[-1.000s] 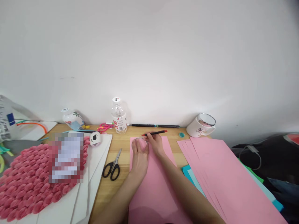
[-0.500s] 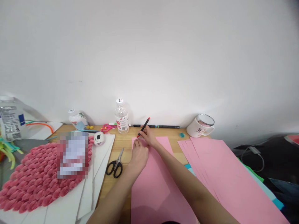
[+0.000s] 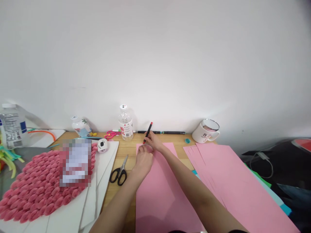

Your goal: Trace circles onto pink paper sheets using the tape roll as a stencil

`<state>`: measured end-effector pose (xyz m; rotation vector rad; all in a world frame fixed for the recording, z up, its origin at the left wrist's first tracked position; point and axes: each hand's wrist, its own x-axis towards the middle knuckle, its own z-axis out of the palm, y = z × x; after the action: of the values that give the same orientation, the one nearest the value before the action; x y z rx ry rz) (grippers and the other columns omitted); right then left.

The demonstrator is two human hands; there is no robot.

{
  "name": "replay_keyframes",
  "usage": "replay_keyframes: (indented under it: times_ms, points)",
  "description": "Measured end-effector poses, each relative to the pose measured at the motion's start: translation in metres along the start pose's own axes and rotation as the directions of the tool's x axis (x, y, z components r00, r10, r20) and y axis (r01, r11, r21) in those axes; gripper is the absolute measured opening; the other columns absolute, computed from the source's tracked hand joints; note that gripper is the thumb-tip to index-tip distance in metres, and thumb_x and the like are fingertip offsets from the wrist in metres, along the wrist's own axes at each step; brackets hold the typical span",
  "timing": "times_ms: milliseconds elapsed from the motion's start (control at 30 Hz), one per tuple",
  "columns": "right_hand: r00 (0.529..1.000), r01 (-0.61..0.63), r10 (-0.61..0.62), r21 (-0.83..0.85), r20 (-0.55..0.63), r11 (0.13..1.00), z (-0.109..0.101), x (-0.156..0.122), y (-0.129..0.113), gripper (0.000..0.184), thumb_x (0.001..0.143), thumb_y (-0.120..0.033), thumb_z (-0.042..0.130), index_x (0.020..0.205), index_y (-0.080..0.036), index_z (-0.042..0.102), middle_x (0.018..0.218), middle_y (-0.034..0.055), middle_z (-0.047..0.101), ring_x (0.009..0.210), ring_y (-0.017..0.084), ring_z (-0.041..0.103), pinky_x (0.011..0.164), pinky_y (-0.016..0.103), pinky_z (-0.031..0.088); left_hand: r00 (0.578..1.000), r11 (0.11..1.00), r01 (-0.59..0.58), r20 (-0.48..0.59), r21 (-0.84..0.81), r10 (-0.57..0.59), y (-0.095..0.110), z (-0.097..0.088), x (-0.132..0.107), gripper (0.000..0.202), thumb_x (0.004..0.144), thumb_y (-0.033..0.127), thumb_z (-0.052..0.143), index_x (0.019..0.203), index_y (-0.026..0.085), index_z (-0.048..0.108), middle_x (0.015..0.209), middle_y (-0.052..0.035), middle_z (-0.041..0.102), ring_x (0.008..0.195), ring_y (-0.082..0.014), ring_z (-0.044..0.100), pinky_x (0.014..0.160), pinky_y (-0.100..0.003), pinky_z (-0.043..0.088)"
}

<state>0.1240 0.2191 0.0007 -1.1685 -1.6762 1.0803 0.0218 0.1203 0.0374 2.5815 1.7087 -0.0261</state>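
A pink paper sheet lies on the wooden table in front of me. My left hand presses fingers down on a small clear round ring at the sheet's far left corner. My right hand is closed on a black marker with a red cap. The marker stands steeply, its tip down at the ring's far edge.
Black scissors lie left of the sheet. A board of pink paper roses sits at left on white boards. A water bottle, pink scissors, a white mug and a long black pen line the wall. Several pink sheets spread at right.
The marker swung from lying flat across my right hand to standing steeply with its tip at the ring. My left hand stayed on the ring. The view shifted slightly.
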Motion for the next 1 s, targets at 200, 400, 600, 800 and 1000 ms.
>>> replay_keyframes:
  times_ms: [200, 400, 600, 800, 1000]
  points:
    - [0.988, -0.044, 0.042, -0.010, -0.151, 0.999, -0.017, -0.014, 0.008, 0.018, 0.077, -0.019, 0.055, 0.093, -0.021, 0.048, 0.066, -0.0030, 0.060, 0.062, 0.017, 0.063, 0.061, 0.030, 0.049, 0.997, 0.999, -0.030, 0.068, 0.038, 0.028, 0.001, -0.016, -0.001, 0.037, 0.084, 0.005, 0.042, 0.115, 0.014, 0.061, 0.107, -0.0182, 0.059, 0.103, -0.0300, 0.050, 0.087, -0.044, 0.039]
    - [0.945, -0.090, 0.093, 0.026, -0.313, 0.996, -0.023, -0.044, 0.010, 0.018, 0.076, -0.029, 0.060, 0.089, -0.021, 0.051, 0.072, 0.0019, 0.065, 0.066, 0.020, 0.065, 0.061, 0.032, 0.052, 0.986, 0.997, -0.054, 0.164, 0.062, 0.043, 0.004, -0.041, -0.005, 0.042, 0.088, 0.006, 0.038, 0.122, 0.018, 0.059, 0.109, -0.0171, 0.060, 0.105, -0.0300, 0.052, 0.085, -0.040, 0.040]
    - [0.889, -0.143, 0.163, 0.079, -0.428, 0.987, -0.021, -0.066, 0.008, 0.023, 0.074, -0.039, 0.062, 0.086, -0.020, 0.053, 0.071, 0.0049, 0.068, 0.065, 0.023, 0.068, 0.063, 0.035, 0.053, 0.985, 0.998, -0.042, 0.171, 0.043, 0.034, 0.002, -0.047, -0.004, 0.042, 0.091, 0.010, 0.034, 0.121, 0.020, 0.062, 0.111, -0.0187, 0.057, 0.102, -0.0304, 0.051, 0.078, -0.036, 0.040]
    - [0.829, -0.203, 0.233, 0.114, -0.508, 0.972, -0.016, -0.088, -0.003, 0.020, 0.073, -0.037, 0.061, 0.080, -0.020, 0.056, 0.073, 0.0079, 0.070, 0.068, 0.025, 0.069, 0.065, 0.035, 0.053, 0.973, 0.998, -0.048, 0.227, 0.039, 0.038, -0.001, -0.055, 0.000, 0.038, 0.092, 0.015, 0.034, 0.116, 0.019, 0.064, 0.110, -0.0167, 0.057, 0.101, -0.0293, 0.050, 0.078, -0.034, 0.039]
    - [0.826, -0.244, 0.273, 0.125, -0.493, 0.962, -0.012, -0.108, -0.022, 0.016, 0.072, -0.035, 0.060, 0.068, -0.019, 0.060, 0.071, 0.0071, 0.071, 0.069, 0.025, 0.069, 0.063, 0.032, 0.053, 0.972, 0.998, -0.054, 0.230, 0.018, 0.048, -0.003, -0.061, 0.003, 0.032, 0.091, 0.020, 0.038, 0.105, 0.019, 0.067, 0.102, -0.0152, 0.058, 0.097, -0.0281, 0.050, 0.077, -0.034, 0.038]
